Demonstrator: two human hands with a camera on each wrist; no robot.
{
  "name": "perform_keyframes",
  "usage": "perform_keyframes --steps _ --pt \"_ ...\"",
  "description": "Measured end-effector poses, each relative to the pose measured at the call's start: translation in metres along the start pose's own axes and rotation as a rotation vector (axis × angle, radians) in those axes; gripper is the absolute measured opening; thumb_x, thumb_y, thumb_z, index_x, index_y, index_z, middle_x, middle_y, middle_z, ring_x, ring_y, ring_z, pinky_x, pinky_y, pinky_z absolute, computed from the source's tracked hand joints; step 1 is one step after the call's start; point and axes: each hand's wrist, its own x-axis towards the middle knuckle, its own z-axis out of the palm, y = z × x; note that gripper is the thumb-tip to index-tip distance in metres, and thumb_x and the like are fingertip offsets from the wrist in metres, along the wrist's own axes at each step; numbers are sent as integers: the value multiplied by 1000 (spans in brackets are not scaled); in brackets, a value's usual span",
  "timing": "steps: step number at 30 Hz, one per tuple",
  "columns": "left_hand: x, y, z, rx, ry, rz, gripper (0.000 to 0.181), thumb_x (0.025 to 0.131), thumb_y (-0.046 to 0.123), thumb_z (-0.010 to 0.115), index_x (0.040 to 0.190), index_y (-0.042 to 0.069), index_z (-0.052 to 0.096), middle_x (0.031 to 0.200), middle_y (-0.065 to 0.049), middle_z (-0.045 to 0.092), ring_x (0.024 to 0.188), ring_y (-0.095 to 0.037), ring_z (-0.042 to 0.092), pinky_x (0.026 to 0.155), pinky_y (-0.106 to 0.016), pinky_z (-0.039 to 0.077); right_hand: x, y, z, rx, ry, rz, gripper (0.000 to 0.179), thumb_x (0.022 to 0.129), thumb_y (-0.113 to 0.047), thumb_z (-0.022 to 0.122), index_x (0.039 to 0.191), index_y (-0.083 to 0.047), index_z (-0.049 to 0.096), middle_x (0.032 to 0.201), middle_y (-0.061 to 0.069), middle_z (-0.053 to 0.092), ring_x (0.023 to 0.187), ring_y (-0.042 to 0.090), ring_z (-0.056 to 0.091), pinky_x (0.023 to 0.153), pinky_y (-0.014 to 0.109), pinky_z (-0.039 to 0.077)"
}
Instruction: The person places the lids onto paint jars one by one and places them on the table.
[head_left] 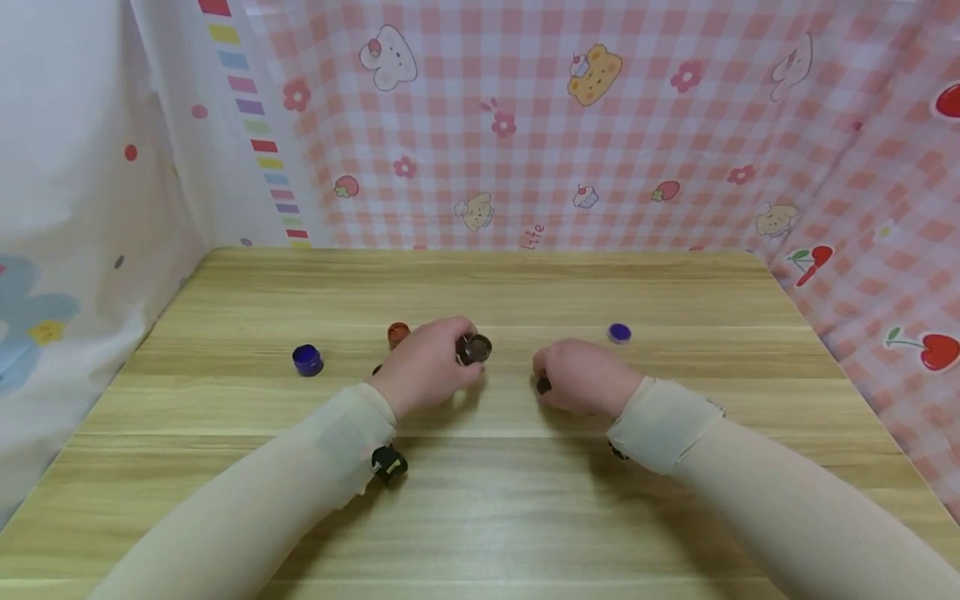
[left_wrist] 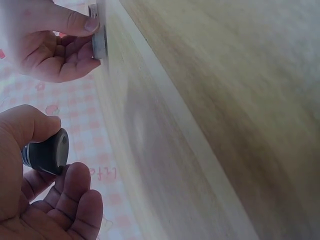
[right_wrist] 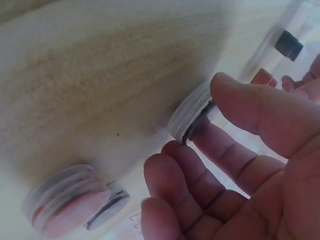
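Cream-coloured fabric sleeves (head_left: pixel 232 492) stretch in from both lower corners, right up close! Behind them, pink-and-white checked cloth (head_left: pixel 450 125) with cartoon prints spans the back, and below it spreads the pale, streaky-grained wooden tabletop (head_left: pixel 480 517). Now the hands: near the table's middle, the left hand (head_left: pixel 427 362) has its thumb and fingers curled around a small round black jar (head_left: pixel 476 349), its rim facing the head camera. Just across from it, the right hand (head_left: pixel 581 375) pinches a small round pale lid with a dark inner rim (right_wrist: pixel 192 110), tipped on edge at the wood. Under the left cuff, a chunky black wrist device (head_left: pixel 388 463) pokes out. Out to the left stands a deep-blue round jar (head_left: pixel 307 360), well apart from the hands, while a small orange-red jar (head_left: pixel 398 334) peeks out just beside the left hand. Beyond the right hand, a little flat purple lid (head_left: pixel 619 333) lies on the table. And over in the right wrist view, a ridged translucent lid with a reddish face (right_wrist: pixel 67 200) shows, blurred.
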Motion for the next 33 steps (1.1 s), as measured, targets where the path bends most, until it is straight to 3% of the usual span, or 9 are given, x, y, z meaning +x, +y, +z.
perform_keyframes --steps 4,11,16,24,33 --pt "1 1 0 -2 -1 1 31 96 33 76 121 17 65 119 -2 70 109 -20 65 100 -44 54 0 1 -2 67 36 24 10 92 -17 76 99 -11 73 89 2 72 79 17 64 80 39 57" --pt "3 2 2 -1 4 1 34 96 33 77 123 17 66 122 -3 70 112 -21 65 101 -44 54 3 -4 -16 205 136 91 27 96 -23 74 120 -10 73 108 8 74 97 24 68 90 45 57" --pt "4 3 3 -1 7 7 36 96 33 77 126 16 66 126 -4 70 114 -21 65 102 -45 54 3 -7 -23 321 191 113 30 97 -22 75 124 -10 71 114 9 71 104 26 68 91 44 57" --pt "5 6 2 -3 18 25 35 96 32 77 124 16 67 119 -2 69 105 -19 64 94 -41 55 4 -8 -23 479 260 103 32 97 -18 73 126 -5 69 114 8 71 98 21 67 81 35 58" --pt "5 10 1 -15 30 51 27 96 30 77 118 17 68 109 -1 67 97 -19 63 87 -38 53 3 -17 -27 521 293 103 35 99 -23 73 130 -7 69 117 6 72 98 20 69 81 34 58"
